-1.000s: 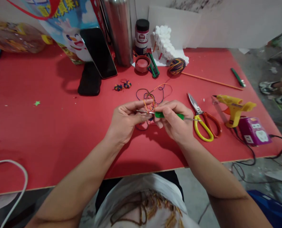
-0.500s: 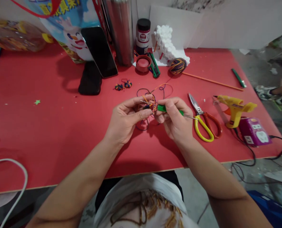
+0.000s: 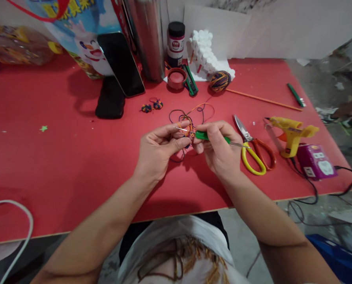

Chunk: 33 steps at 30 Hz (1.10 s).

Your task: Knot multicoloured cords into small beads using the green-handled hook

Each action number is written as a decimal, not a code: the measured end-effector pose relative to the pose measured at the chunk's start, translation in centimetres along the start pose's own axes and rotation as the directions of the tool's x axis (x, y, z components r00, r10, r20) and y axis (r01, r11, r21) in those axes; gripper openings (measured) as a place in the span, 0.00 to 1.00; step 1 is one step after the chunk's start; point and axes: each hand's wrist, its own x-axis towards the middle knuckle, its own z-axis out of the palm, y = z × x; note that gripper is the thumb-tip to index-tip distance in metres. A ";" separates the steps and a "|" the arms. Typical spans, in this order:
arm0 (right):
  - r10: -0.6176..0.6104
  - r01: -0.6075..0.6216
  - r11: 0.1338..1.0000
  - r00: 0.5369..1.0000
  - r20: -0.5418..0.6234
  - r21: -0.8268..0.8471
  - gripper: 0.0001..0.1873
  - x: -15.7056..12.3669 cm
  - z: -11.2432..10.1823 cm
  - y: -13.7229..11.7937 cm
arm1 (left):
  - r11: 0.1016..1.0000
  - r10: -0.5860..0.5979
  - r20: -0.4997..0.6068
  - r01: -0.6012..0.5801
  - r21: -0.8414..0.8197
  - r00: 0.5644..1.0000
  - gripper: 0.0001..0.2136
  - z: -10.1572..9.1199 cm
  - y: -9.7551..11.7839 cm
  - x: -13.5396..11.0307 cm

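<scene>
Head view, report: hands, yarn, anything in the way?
Right hand grips green-handled crochet hook. Left hand pinches multicoloured yarn. Loose strands on red tabletop. Scissors beside right hand, nothing visibly blocking.

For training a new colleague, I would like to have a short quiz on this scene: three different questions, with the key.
1. Which hand grips the thin metal tool with a green handle?
2. True or false: the metal scissors with one yellow and one red handle lie between the right hand and the yellow plastic glue gun.
3. What does the left hand pinch? a) the long thin orange stick; b) the thin multicoloured yarn; c) the curved white cable.

Key: 1. The right hand. 2. True. 3. b.
</scene>
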 end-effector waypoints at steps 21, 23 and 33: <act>-0.395 0.386 0.707 0.911 0.122 -0.593 0.09 -1.4 0.6 0.5 | 0.997 -0.027 -0.165 0.014 -0.080 0.986 0.22 1.1 -0.3 -0.2; -0.393 0.383 0.738 0.913 0.108 -0.555 0.09 -1.3 0.5 0.6 | 0.991 -0.080 -0.123 0.066 -0.119 0.989 0.23 1.0 0.2 0.0; -0.130 0.140 0.941 0.990 0.054 -0.308 0.11 -1.0 0.1 -0.3 | 0.979 -0.179 0.009 0.179 -0.098 0.984 0.23 -0.6 2.3 0.9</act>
